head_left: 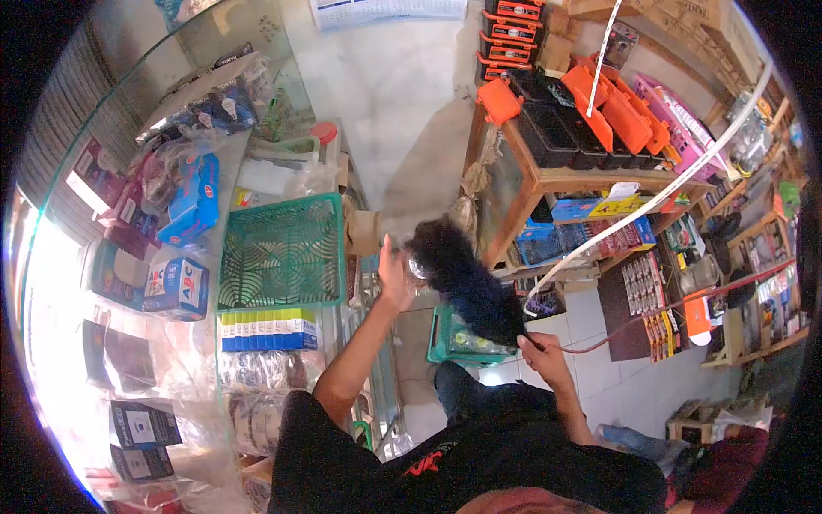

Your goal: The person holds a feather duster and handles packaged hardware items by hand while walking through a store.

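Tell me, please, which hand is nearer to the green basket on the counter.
Left: the left hand is just right of the green basket in the picture, while the right hand is farther right, holding the black duster.

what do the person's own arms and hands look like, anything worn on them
The left hand and right hand are bare, with no gloves, and no watch shows on either wrist. The forearms are uncovered below the short black sleeves of a dark shirt with a red print on it.
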A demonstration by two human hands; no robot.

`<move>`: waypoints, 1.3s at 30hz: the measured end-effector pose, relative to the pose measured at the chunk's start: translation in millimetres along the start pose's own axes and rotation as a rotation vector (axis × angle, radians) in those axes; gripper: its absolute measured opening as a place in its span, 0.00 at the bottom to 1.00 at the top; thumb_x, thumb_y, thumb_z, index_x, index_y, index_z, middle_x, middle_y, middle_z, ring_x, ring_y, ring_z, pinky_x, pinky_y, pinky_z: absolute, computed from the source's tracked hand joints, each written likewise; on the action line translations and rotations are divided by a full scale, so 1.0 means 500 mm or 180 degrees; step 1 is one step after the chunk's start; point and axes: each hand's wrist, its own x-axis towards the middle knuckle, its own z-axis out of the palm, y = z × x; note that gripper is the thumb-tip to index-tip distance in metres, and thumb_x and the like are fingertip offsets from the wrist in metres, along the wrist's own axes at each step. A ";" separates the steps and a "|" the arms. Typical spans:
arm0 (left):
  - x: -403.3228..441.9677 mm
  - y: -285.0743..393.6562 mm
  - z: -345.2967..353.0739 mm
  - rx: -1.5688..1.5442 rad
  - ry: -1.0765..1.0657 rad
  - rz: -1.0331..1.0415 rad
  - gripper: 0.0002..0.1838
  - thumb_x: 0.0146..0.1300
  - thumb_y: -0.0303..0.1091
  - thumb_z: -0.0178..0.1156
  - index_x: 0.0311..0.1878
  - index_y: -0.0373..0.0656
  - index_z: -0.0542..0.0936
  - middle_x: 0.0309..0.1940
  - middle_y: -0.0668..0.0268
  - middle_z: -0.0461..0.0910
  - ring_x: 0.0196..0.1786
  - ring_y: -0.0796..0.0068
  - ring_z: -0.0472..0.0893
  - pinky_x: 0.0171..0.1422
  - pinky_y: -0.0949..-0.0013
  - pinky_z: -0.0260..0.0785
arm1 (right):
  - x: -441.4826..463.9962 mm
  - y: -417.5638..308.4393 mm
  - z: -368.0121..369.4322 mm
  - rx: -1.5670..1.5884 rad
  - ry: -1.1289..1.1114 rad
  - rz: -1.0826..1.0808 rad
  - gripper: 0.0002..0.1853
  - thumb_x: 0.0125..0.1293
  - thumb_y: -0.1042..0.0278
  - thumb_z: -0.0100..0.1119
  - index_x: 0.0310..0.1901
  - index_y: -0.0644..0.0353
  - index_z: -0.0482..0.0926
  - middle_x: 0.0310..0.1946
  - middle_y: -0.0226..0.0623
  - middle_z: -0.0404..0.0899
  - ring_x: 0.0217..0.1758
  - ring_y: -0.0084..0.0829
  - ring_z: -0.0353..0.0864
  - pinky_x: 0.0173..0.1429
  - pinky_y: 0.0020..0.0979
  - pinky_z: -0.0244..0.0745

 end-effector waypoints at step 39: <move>0.080 -0.110 -0.207 0.4686 0.0629 0.3198 0.26 0.72 0.42 0.41 0.67 0.33 0.60 0.59 0.48 0.69 0.62 0.57 0.70 0.67 0.59 0.59 | 0.005 0.007 0.013 0.0424 0.0003 0.0439 0.21 0.69 0.62 0.57 0.18 0.57 0.69 0.13 0.21 0.63 0.14 0.13 0.57 0.18 0.21 0.49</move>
